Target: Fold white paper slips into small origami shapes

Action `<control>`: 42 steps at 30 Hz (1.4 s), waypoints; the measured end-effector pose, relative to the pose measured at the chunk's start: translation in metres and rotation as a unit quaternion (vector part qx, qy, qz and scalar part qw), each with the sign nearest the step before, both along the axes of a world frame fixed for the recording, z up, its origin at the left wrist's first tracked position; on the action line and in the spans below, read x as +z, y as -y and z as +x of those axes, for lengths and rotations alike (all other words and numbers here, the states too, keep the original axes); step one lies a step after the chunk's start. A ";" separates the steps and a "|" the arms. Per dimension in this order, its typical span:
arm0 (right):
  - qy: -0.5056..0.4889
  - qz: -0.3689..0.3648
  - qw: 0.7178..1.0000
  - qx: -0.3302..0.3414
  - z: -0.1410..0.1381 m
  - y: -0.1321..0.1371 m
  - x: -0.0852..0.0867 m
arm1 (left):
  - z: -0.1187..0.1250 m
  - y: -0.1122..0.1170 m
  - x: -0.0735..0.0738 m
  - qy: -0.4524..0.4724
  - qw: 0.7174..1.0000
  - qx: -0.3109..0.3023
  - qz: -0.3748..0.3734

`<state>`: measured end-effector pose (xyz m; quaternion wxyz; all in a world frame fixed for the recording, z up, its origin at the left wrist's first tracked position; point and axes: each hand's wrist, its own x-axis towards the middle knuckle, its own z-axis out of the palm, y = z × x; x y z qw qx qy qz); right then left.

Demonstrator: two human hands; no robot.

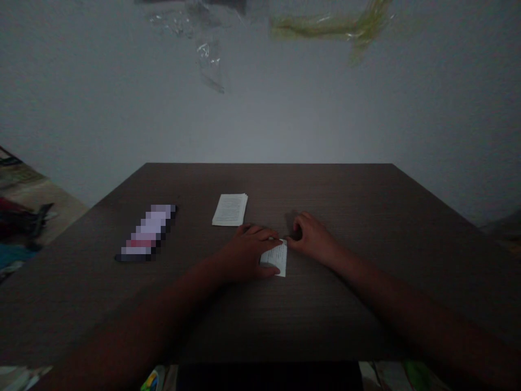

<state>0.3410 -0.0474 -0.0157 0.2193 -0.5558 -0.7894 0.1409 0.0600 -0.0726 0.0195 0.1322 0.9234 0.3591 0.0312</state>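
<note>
My left hand (246, 255) lies over a small white paper slip (277, 258), with its fingers across the top and its thumb along the lower edge. My right hand (307, 236) rests on the dark wood table (325, 187) with curled fingers, its fingertips close to the slip's top corner. A small stack of printed white paper (230, 209) lies farther forward, left of my hands. Farther left lies an oblong object (148, 232), pixelated and too obscured to name.
The table's far edge meets a grey wall, with clear plastic (207, 60) and yellow-green material (334, 27) at the top of the view. Cluttered floor (24, 217) shows past the table's left side.
</note>
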 end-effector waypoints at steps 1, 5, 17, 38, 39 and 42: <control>0.003 -0.004 1.000 -0.002 0.000 0.001 0.001 | 0.000 0.000 0.000 -0.001 1.000 0.002 0.000; 0.027 -0.020 0.999 0.020 -0.003 0.013 0.011 | 0.001 0.000 0.002 -0.005 1.000 0.009 -0.011; 0.041 -0.014 0.988 0.145 -0.010 0.060 0.027 | 0.002 0.005 0.006 0.004 1.000 0.005 0.006; 0.062 -0.043 0.997 0.011 0.000 0.018 0.020 | 0.002 0.002 0.001 -0.002 1.000 0.008 -0.018; 0.060 -0.044 0.997 0.023 0.000 0.021 0.021 | 0.002 0.002 0.001 -0.002 1.000 0.007 -0.015; 0.053 -0.042 0.995 0.078 0.001 0.034 0.023 | 0.001 0.002 -0.001 -0.001 1.000 0.010 -0.009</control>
